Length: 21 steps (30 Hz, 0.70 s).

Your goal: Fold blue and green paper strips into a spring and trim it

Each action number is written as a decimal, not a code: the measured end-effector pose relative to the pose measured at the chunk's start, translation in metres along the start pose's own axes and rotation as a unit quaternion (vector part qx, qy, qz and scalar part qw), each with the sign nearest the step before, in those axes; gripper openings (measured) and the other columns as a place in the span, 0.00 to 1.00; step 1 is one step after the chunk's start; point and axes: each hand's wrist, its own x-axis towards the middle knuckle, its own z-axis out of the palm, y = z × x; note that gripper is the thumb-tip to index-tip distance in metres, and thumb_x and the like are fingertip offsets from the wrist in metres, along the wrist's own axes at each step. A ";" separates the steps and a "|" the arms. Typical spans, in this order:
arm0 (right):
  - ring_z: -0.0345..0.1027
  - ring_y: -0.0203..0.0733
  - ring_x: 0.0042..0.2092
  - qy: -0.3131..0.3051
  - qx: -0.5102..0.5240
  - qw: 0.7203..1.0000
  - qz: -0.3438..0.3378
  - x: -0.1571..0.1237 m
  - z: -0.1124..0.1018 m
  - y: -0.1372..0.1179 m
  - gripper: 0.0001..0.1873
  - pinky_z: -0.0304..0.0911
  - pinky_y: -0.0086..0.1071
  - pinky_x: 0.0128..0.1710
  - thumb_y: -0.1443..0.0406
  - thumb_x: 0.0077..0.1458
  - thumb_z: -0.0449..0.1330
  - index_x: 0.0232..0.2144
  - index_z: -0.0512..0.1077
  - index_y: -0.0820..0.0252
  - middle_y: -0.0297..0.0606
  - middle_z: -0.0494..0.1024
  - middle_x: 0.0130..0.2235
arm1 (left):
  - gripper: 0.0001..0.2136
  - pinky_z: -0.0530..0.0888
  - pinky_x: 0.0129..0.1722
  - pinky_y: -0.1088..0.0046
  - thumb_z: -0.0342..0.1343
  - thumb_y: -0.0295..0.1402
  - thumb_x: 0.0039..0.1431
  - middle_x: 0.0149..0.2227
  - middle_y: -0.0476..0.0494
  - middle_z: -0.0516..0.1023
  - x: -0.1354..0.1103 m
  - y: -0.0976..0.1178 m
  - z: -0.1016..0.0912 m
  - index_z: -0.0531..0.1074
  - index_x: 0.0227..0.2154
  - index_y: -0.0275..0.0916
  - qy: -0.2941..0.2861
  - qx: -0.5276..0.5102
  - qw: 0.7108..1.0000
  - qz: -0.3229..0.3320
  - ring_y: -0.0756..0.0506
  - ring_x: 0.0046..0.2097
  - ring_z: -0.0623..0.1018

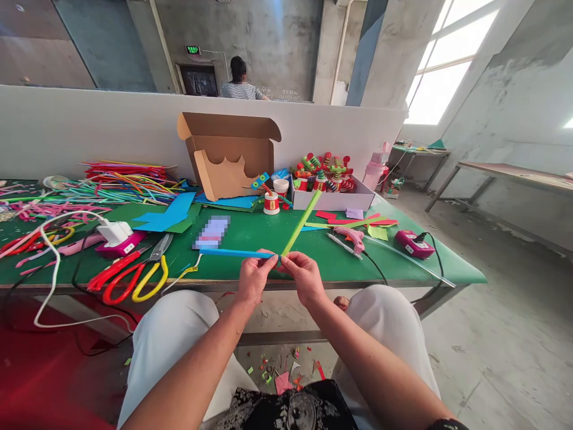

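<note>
1. Pinching is seen at the near desk edge: the end of a long blue paper strip (235,253) is held between thumb and fingers of the left hand (254,276).
2. The end of a long light-green paper strip (301,223) is pinched by the fingers of the right hand (303,276).
3. The two strip ends are brought together between the hands, touching or overlapping; which one lies on top cannot be told.
4. The blue strip is laid out leftward just above the green-covered desk (250,236); the green strip is angled up and away toward a white open box (333,200).
5. Small red and green craft figures (324,170) are packed in that box.
6. A pink hot-glue gun (351,237) is lying right of the hands, near the green strip.
7. Red-handled scissors (117,279) and yellow-handled scissors (152,276) are placed left of the hands.
8. An open brown cardboard box (228,155) is standing behind, with a heap of coloured pipe cleaners (119,179) to its left.
9. A person in a striped top (240,88) is seen beyond the white partition (89,128).
</note>
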 end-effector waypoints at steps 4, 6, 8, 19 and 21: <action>0.68 0.34 0.25 -0.018 -0.021 1.000 -0.003 -0.002 0.001 -0.001 0.15 0.67 0.31 0.33 0.58 0.32 0.73 0.21 0.75 0.59 0.29 0.75 0.22 | 0.12 0.69 0.30 0.73 0.64 0.41 0.43 0.20 0.51 0.73 0.000 -0.003 0.001 0.72 0.21 0.37 0.019 -0.023 0.999 -0.013 0.50 0.25 0.71; 0.69 0.35 0.25 -0.026 -0.030 0.999 -0.005 -0.002 0.001 -0.002 0.14 0.68 0.32 0.33 0.57 0.34 0.72 0.22 0.75 0.59 0.30 0.76 0.22 | 0.13 0.69 0.31 0.73 0.65 0.41 0.43 0.21 0.50 0.74 0.001 -0.004 0.001 0.72 0.21 0.37 0.036 -0.051 0.998 -0.026 0.50 0.26 0.72; 0.70 0.36 0.25 -0.021 -0.028 0.999 -0.007 -0.002 0.001 -0.003 0.14 0.69 0.33 0.33 0.57 0.36 0.71 0.23 0.74 0.59 0.31 0.76 0.22 | 0.14 0.70 0.32 0.72 0.65 0.43 0.43 0.22 0.50 0.75 0.000 -0.004 0.002 0.71 0.22 0.37 0.037 -0.080 0.995 -0.039 0.49 0.27 0.73; 0.71 0.36 0.26 -0.020 -0.017 0.999 -0.027 -0.005 0.003 0.002 0.12 0.68 0.33 0.35 0.60 0.39 0.70 0.21 0.72 0.58 0.30 0.76 0.23 | 0.15 0.71 0.32 0.73 0.68 0.42 0.38 0.23 0.50 0.76 0.002 -0.008 0.001 0.74 0.23 0.36 0.030 -0.066 0.996 -0.051 0.50 0.27 0.73; 0.70 0.36 0.27 -0.022 -0.033 0.999 -0.019 -0.004 0.002 0.002 0.12 0.68 0.33 0.35 0.60 0.38 0.70 0.20 0.72 0.59 0.31 0.76 0.22 | 0.14 0.70 0.30 0.74 0.67 0.42 0.38 0.22 0.50 0.76 0.003 -0.006 -0.002 0.75 0.22 0.36 0.028 -0.036 0.998 -0.043 0.50 0.26 0.72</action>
